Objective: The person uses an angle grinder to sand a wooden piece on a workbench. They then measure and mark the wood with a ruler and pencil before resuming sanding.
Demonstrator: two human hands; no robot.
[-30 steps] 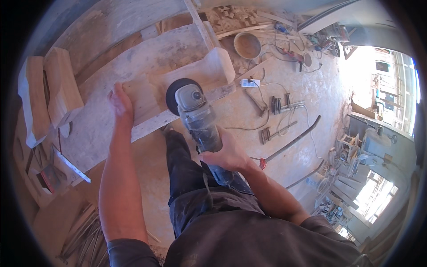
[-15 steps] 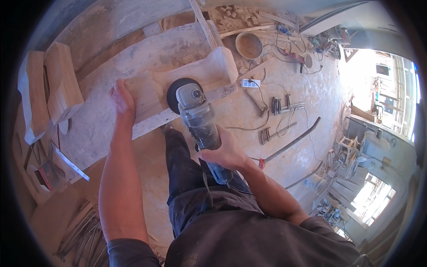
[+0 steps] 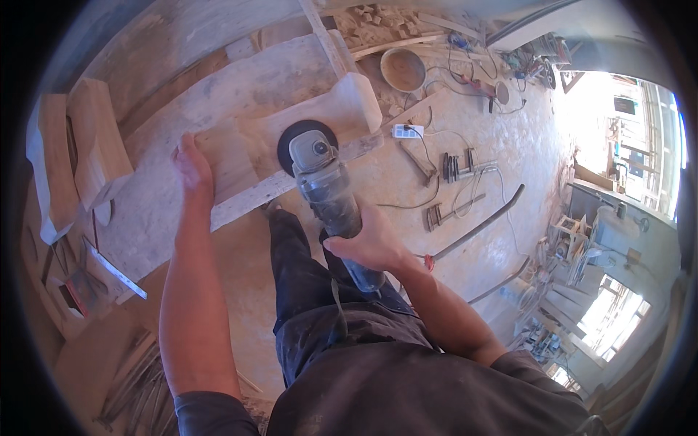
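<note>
My right hand (image 3: 372, 240) is wrapped round the grey body of an angle grinder (image 3: 323, 178). The grinder's round dark disc (image 3: 308, 138) lies against the near side of a carved, pale wooden piece (image 3: 291, 120). This piece has a thick rounded block at its right end and a flatter left end. It rests on a dusty bench (image 3: 247, 192). My left hand (image 3: 193, 163) is closed on the left end of the wood, with some fingers hidden by the hand itself.
Two shaped wooden pieces (image 3: 99, 145) stand at the left of the bench. A wooden strip (image 3: 323, 36) lies across its far end. On the floor to the right are a round basin (image 3: 403, 70), a white power strip (image 3: 408, 131), clamps (image 3: 458, 167), cables and a dark bar (image 3: 480, 225).
The grinder's disc has shifted slightly right and up along the wooden piece. My left hand keeps its place on the wood's left end. The whole view has moved a little.
</note>
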